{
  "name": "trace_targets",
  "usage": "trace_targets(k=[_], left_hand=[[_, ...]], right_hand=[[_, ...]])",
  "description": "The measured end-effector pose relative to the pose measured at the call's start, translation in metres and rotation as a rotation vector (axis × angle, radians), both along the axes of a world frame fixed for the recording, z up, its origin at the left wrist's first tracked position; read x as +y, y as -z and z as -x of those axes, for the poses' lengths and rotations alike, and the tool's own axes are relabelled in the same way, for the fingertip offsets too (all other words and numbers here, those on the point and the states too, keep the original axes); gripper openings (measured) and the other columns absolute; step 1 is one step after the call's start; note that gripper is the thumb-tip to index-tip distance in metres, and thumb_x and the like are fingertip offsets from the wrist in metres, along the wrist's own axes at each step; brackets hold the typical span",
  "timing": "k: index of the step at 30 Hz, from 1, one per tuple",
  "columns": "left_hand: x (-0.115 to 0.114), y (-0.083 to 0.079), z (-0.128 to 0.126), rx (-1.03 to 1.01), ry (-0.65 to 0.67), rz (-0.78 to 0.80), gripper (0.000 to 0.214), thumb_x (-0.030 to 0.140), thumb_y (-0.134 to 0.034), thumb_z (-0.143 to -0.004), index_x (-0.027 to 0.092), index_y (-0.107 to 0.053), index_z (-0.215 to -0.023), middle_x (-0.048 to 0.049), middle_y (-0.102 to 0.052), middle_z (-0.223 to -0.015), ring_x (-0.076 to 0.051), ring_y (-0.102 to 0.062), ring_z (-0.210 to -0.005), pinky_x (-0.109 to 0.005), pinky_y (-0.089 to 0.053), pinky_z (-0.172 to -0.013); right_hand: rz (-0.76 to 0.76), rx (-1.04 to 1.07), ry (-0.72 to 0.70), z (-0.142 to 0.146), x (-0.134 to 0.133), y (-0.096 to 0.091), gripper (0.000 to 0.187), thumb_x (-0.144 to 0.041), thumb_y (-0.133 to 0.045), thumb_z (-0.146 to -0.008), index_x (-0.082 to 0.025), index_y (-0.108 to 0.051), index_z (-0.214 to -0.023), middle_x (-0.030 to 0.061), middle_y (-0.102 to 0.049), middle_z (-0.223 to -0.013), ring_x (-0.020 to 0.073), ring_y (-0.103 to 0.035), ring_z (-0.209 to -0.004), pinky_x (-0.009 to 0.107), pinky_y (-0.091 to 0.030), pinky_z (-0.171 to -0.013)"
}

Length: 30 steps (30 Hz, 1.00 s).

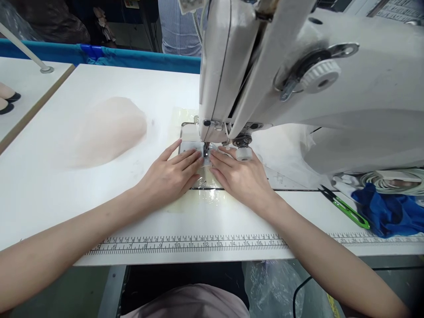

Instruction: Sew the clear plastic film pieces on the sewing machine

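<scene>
My left hand (174, 172) lies flat on the sewing machine bed, just left of the presser foot (206, 151), its fingers stretched toward it. On the other side, my right hand (240, 173) rests palm down with fingers extended, partly behind a white knob. Both sets of fingertips come close to the needle area of the white sewing machine (228, 66). Whether thin material lies under the fingers I cannot make out. Glossy clear tape (206, 179) covers the bed between my hands. A sheer beige fabric piece (114, 130) lies on the table to the left.
Green thread snips (347, 210) and a crumpled blue cloth (391, 212) lie at the right. A printed ruler (205, 245) runs along the front table edge. Black-edged beige pieces (8, 101) sit at far left. A person in a striped shirt (179, 31) is behind the table.
</scene>
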<state>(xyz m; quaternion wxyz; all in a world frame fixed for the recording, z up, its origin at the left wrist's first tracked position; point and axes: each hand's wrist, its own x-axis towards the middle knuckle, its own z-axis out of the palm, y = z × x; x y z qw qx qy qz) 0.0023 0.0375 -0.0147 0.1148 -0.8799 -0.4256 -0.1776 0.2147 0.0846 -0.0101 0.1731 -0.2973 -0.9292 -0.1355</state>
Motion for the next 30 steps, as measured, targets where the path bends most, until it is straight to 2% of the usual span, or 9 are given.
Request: trace_targets(k=[10, 14, 16, 18, 20, 21, 25, 27, 30], left_hand=[[0.0, 0.001, 0.003, -0.002, -0.009, 0.009, 0.038, 0.029, -0.046, -0.099, 0.008, -0.059, -0.128, -0.012, -0.063, -0.129, -0.024, -0.058, -0.123, -0.046, -0.038, -0.114], [-0.001, -0.005, 0.007, 0.029, -0.064, -0.001, 0.046, 0.038, -0.047, -0.098, 0.008, -0.056, -0.132, -0.0143, -0.059, -0.135, -0.028, -0.053, -0.128, -0.048, -0.038, -0.112], [-0.005, -0.011, 0.008, 0.076, -0.077, -0.071, 0.048, 0.044, -0.05, -0.096, 0.008, -0.06, -0.125, -0.0164, -0.065, -0.125, -0.03, -0.062, -0.115, -0.05, -0.044, -0.103], [-0.008, -0.018, 0.008, 0.081, -0.037, -0.167, 0.039, 0.043, -0.055, -0.093, 0.01, -0.067, -0.109, -0.0101, -0.074, -0.093, -0.024, -0.07, -0.08, -0.044, -0.051, -0.082], [-0.01, -0.023, 0.009, 0.045, 0.0, -0.229, 0.024, 0.035, -0.059, -0.091, 0.013, -0.069, -0.094, -0.0008, -0.068, -0.066, -0.016, -0.062, -0.054, -0.036, -0.048, -0.063], [-0.008, -0.024, 0.01, 0.026, 0.006, -0.236, 0.018, 0.029, -0.059, -0.091, 0.014, -0.068, -0.092, 0.0004, -0.068, -0.065, -0.015, -0.061, -0.054, -0.035, -0.046, -0.061], [0.002, -0.02, 0.015, 0.021, 0.031, -0.107, 0.027, 0.008, -0.047, -0.091, 0.015, -0.064, -0.111, -0.0069, -0.071, -0.111, -0.022, -0.066, -0.105, -0.042, -0.046, -0.092], [0.007, -0.016, 0.018, 0.011, 0.066, -0.02, 0.036, 0.003, -0.042, -0.089, 0.015, -0.062, -0.116, -0.0059, -0.07, -0.115, -0.02, -0.065, -0.106, -0.045, -0.04, -0.104], [0.009, -0.012, 0.02, -0.012, 0.076, 0.027, 0.04, 0.0, -0.039, -0.087, 0.015, -0.063, -0.115, -0.0042, -0.071, -0.103, -0.018, -0.067, -0.091, -0.045, -0.042, -0.102]], right_hand=[[-0.024, -0.013, 0.009, 0.001, 0.0, -0.001, 0.032, -0.028, -0.044, -0.1, -0.013, -0.07, -0.113, 0.0061, -0.076, -0.102, 0.0219, -0.064, -0.104, 0.043, -0.037, -0.104], [-0.046, 0.009, -0.011, 0.0, 0.0, -0.001, 0.028, -0.017, -0.046, -0.096, -0.013, -0.07, -0.11, 0.0061, -0.076, -0.101, 0.0219, -0.063, -0.105, 0.041, -0.039, -0.101], [-0.074, 0.051, -0.028, -0.001, -0.001, -0.003, 0.03, -0.006, -0.045, -0.092, -0.014, -0.07, -0.106, 0.005, -0.076, -0.099, 0.0204, -0.064, -0.1, 0.039, -0.041, -0.097], [-0.115, 0.114, -0.052, 0.0, -0.005, -0.006, 0.035, 0.002, -0.043, -0.087, -0.017, -0.072, -0.095, 0.0019, -0.076, -0.094, 0.0172, -0.065, -0.087, 0.037, -0.043, -0.093], [-0.123, 0.182, -0.086, 0.002, -0.011, -0.009, 0.036, 0.005, -0.043, -0.085, -0.019, -0.07, -0.083, -0.001, -0.075, -0.088, 0.0143, -0.063, -0.077, 0.033, -0.045, -0.085], [-0.097, 0.205, -0.108, 0.003, -0.014, -0.01, 0.036, 0.005, -0.043, -0.085, -0.019, -0.07, -0.083, -0.0014, -0.075, -0.087, 0.0137, -0.063, -0.076, 0.031, -0.046, -0.08], [0.104, 0.191, -0.191, 0.01, -0.024, -0.01, 0.033, -0.001, -0.04, -0.09, -0.014, -0.067, -0.103, 0.0053, -0.072, -0.105, 0.0171, -0.064, -0.097, 0.03, -0.051, -0.08], [0.181, 0.147, -0.177, 0.011, -0.026, -0.008, 0.032, -0.001, -0.039, -0.091, -0.012, -0.067, -0.103, 0.0084, -0.071, -0.107, 0.0193, -0.063, -0.101, 0.032, -0.052, -0.082], [0.251, 0.104, -0.078, 0.011, -0.027, -0.008, 0.031, 0.0, -0.04, -0.089, -0.012, -0.066, -0.098, 0.0086, -0.07, -0.096, 0.0201, -0.063, -0.09, 0.031, -0.053, -0.073]])
